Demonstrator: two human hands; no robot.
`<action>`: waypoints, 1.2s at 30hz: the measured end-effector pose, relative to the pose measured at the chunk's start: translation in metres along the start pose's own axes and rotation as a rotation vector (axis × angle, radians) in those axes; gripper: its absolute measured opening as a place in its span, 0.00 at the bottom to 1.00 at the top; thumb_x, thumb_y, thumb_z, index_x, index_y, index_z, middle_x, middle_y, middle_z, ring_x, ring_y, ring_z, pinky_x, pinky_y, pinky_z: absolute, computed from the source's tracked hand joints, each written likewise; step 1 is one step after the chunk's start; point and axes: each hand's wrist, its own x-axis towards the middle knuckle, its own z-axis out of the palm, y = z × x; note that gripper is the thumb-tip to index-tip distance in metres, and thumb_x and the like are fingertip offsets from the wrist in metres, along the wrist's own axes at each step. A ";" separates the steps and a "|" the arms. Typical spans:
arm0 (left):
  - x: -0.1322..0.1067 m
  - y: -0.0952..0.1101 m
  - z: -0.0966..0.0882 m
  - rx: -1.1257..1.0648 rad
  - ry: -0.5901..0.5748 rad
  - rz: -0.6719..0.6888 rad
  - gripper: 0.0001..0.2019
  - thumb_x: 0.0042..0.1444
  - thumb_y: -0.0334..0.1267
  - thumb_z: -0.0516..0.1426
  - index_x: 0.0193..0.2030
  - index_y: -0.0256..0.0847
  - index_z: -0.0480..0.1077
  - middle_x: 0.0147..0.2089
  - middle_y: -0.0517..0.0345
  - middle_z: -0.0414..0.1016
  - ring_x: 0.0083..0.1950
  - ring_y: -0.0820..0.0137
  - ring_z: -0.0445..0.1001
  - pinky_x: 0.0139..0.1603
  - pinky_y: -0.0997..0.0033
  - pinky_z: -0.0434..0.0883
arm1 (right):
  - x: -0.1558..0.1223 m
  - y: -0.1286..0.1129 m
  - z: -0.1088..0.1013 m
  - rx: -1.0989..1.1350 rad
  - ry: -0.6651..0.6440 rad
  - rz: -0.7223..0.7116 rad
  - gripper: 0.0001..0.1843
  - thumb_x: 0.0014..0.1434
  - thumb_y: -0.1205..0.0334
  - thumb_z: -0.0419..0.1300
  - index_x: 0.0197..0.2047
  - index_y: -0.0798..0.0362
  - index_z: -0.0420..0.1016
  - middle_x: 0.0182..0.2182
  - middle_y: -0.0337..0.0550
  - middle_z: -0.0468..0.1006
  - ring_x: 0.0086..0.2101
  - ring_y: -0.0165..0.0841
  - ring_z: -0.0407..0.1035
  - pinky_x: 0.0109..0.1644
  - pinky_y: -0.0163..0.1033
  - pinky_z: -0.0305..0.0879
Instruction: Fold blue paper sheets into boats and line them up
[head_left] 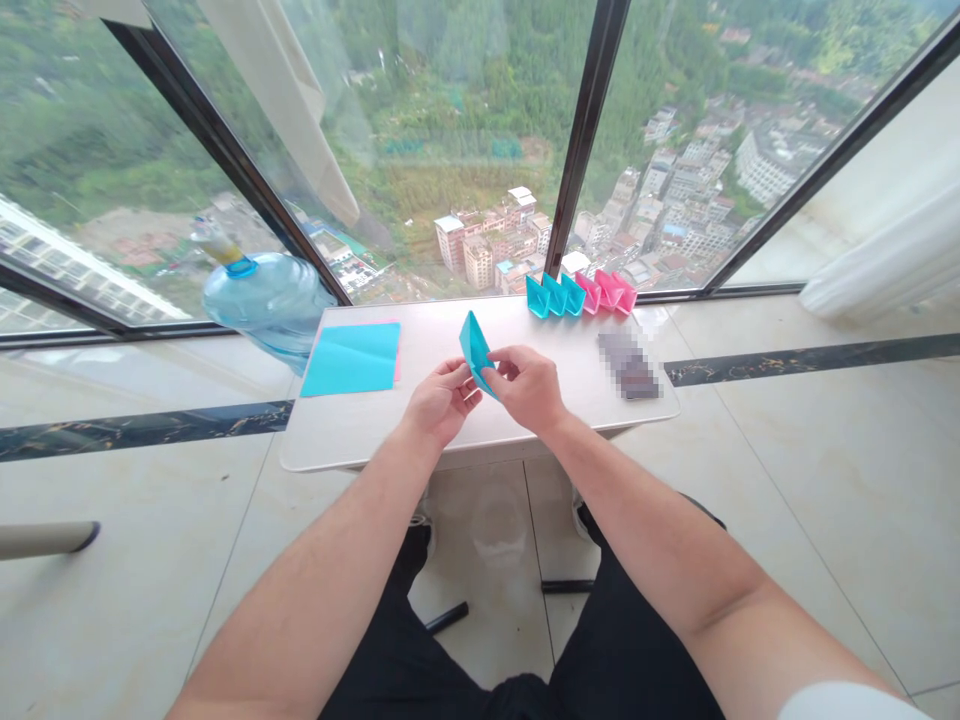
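Observation:
A blue folded paper boat is held up over the middle of the small table, tilted with one point upward. My right hand pinches its right side between thumb and fingers. Against its lower left edge, my left hand has its thumb and curled fingers closed on the paper. Several finished paper boats stand in a row at the table's back right: blue ones on the left, pink ones on the right. Flat blue paper sheets lie at the left, with a pink sheet showing underneath.
The white table stands against tall windows. A blurred-out dark object lies on its right side. Left of the table is a large blue water bottle on the tiled floor. My legs are below the front edge.

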 end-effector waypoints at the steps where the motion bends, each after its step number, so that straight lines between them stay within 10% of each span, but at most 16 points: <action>1: -0.001 0.000 0.000 0.016 -0.007 0.004 0.11 0.49 0.34 0.69 0.36 0.41 0.73 0.34 0.61 0.79 0.34 0.75 0.76 0.36 0.75 0.70 | 0.000 0.000 0.001 -0.011 -0.002 0.002 0.07 0.54 0.60 0.64 0.38 0.51 0.80 0.30 0.39 0.78 0.30 0.31 0.69 0.41 0.37 0.67; 15: -0.002 -0.005 0.005 0.170 -0.016 0.061 0.13 0.49 0.39 0.67 0.39 0.42 0.70 0.39 0.57 0.78 0.39 0.70 0.77 0.43 0.67 0.73 | 0.005 0.001 0.001 -0.088 -0.063 0.117 0.06 0.53 0.59 0.64 0.27 0.52 0.76 0.24 0.36 0.76 0.27 0.30 0.66 0.33 0.35 0.59; 21: -0.016 0.017 0.006 0.949 0.050 0.828 0.25 0.53 0.40 0.63 0.59 0.51 0.70 0.72 0.51 0.60 0.69 0.56 0.63 0.63 0.54 0.67 | 0.005 0.000 -0.010 -0.520 -0.160 -0.059 0.07 0.59 0.62 0.62 0.31 0.51 0.80 0.31 0.44 0.76 0.32 0.35 0.68 0.38 0.40 0.61; 26: -0.017 0.019 0.002 1.354 -0.103 0.987 0.08 0.55 0.36 0.61 0.41 0.47 0.80 0.72 0.54 0.61 0.73 0.53 0.57 0.71 0.46 0.58 | 0.003 0.004 -0.013 -0.620 -0.246 -0.218 0.07 0.61 0.61 0.63 0.33 0.51 0.82 0.41 0.50 0.78 0.47 0.44 0.66 0.51 0.47 0.63; 36: -0.007 0.006 -0.001 1.450 -0.041 0.958 0.09 0.55 0.31 0.57 0.30 0.43 0.77 0.62 0.48 0.72 0.65 0.54 0.65 0.68 0.48 0.63 | 0.001 0.010 -0.011 -0.551 -0.289 -0.294 0.10 0.60 0.71 0.59 0.34 0.53 0.82 0.52 0.50 0.78 0.62 0.45 0.59 0.66 0.52 0.55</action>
